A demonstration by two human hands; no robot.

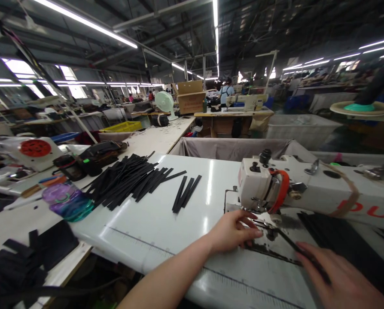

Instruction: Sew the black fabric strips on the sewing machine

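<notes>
At the white sewing machine (308, 180), my left hand (232, 234) rests by the metal presser foot (271, 231). Its thumb and index finger are bent but apart, with no visible thing between them; its other fingertips are partly hidden. My right hand (340, 274) is closed on a narrow black fabric strip (290, 241), which runs from the presser foot to my fingers. Under the machine arm lie more long black strips (336, 240). Left of the machine, several short black strips (187, 193) lie separately on the white tabletop (166, 229).
A large heap of black strips (127, 178) covers the table's left part, beside a purple-and-teal container (68, 199). Black fabric pieces (21, 257) lie on the lower-left table. Behind the machine is a grey cloth-lined bin (230, 148). Farther back stand a fan (165, 102) and a cardboard box (191, 101).
</notes>
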